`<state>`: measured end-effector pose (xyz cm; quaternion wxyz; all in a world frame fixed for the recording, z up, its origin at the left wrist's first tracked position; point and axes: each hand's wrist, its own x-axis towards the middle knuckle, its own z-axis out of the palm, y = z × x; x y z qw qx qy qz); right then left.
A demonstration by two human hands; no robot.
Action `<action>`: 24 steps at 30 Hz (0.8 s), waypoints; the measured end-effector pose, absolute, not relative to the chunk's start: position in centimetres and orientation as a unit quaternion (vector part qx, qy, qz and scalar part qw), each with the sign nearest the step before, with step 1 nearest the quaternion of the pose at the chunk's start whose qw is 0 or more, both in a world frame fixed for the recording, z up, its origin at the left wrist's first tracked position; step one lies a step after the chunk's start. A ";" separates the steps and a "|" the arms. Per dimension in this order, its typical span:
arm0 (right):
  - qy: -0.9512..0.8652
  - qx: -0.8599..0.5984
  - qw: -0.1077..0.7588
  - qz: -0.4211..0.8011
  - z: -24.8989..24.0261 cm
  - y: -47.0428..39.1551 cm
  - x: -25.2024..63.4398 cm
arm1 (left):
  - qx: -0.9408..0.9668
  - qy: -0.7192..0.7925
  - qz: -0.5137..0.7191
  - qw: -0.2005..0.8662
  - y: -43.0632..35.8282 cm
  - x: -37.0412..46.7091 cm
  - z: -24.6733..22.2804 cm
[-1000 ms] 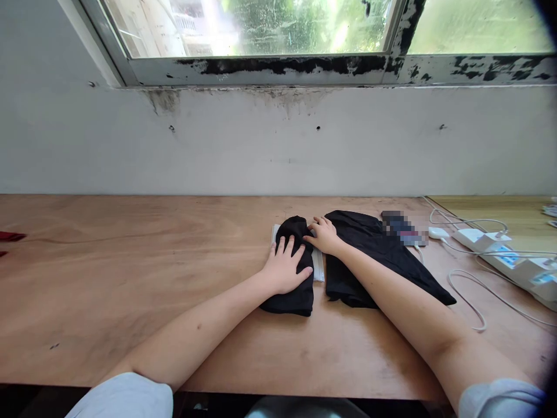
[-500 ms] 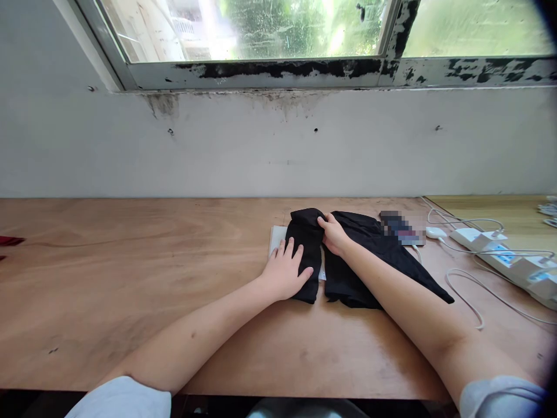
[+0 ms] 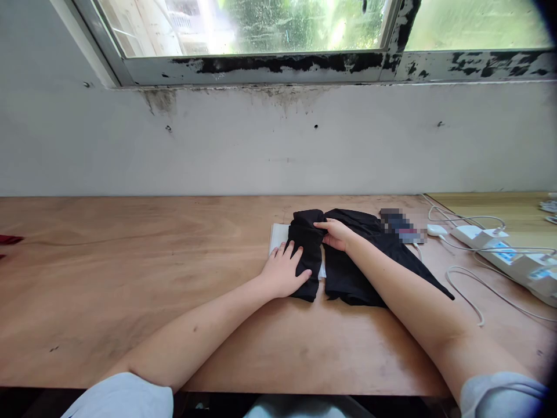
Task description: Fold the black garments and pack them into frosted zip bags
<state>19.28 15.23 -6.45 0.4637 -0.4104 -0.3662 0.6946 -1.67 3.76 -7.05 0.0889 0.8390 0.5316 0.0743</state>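
A black cloth garment [image 3: 348, 281] lies on the table, its left part folded into an upright strip and its right part spread out to a point. A narrow gap shows between the two parts. My left hand [image 3: 284, 271] rests flat on the folded strip, fingers spread. Closed on the strip's upper right edge, my right hand [image 3: 338, 234] pinches the fabric between thumb and fingers. Under the strip, a white flat sheet [image 3: 277, 237] shows at the left and through the gap. My right forearm hides some of the garment's spread part.
A blurred-out phone-like object [image 3: 402, 226] touches the garment's upper right side. Farther right, a white power strip [image 3: 507, 255] carries plugs and loose cables. Something red [image 3: 9, 239] sits at the table's left edge. A wall with a window stands behind.
My right hand has shifted slightly, and the top of the folded strip has crumpled downward under its pinch. The left hand stays flat in place.
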 end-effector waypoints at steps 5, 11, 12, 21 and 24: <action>-0.461 -0.358 0.536 0.609 -6.5 15.1 19.3 | 0.817 0.530 0.200 0.112 6.2 -3.0 -6.7; -0.790 -0.256 0.302 0.468 -5.6 14.0 19.8 | 0.604 0.553 0.493 0.294 10.2 -5.2 -9.4; -0.831 -0.236 0.238 0.444 -5.5 13.8 19.9 | 0.581 0.549 0.511 0.316 10.6 -5.4 -9.7; -0.878 -0.232 0.100 0.406 -4.9 13.2 20.1 | 0.808 0.456 0.358 0.104 7.1 -4.3 -5.9; -0.853 -0.284 0.203 0.387 -5.4 13.4 19.7 | 0.845 0.490 0.200 0.074 5.0 -2.8 -5.7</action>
